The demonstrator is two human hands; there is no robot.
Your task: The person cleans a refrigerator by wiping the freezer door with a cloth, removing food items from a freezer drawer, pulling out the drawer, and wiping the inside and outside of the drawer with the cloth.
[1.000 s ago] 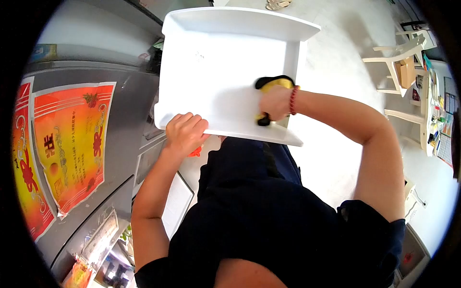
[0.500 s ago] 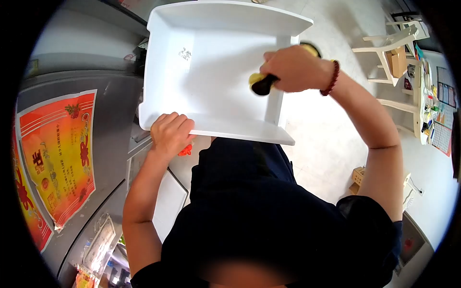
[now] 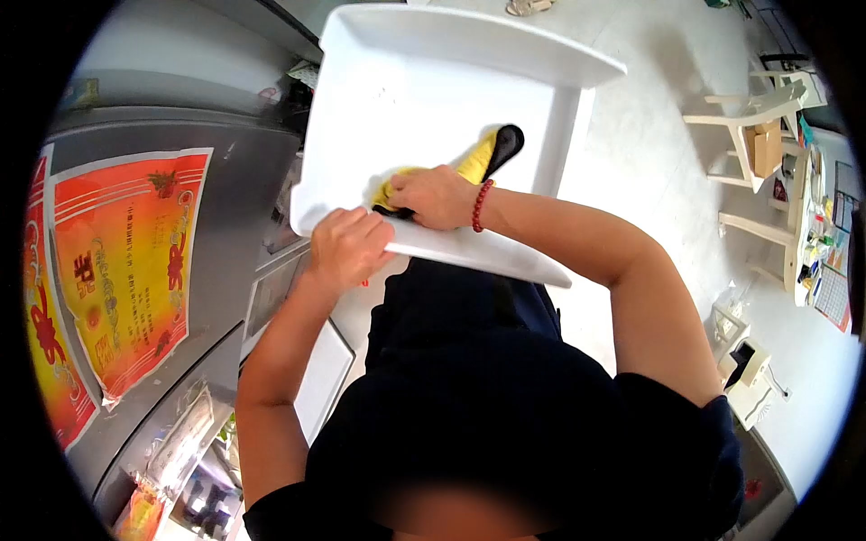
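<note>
A white plastic drawer (image 3: 433, 95) is held up in front of my body, its hollow side facing me. My left hand (image 3: 347, 248) is closed over the drawer's near rim at the lower left corner. Inside, my right hand (image 3: 435, 196) is closed on a yellow and black cloth (image 3: 475, 162), pressing it against the drawer near the close wall. One black-edged end of the cloth sticks out to the upper right, past my wrist. Small dark marks show faintly on the drawer's inner surface.
On the left stands a grey refrigerator (image 3: 244, 189) with red and yellow paper certificates (image 3: 135, 270) on it. White chairs (image 3: 744, 117) and a table with many small items are at the right. A sandal (image 3: 529, 7) lies on the floor ahead.
My right hand has moved the cloth left and nearer, from the drawer's right side to its close wall. The drawer has shifted right and tilted slightly; my left hand stays on its rim.
</note>
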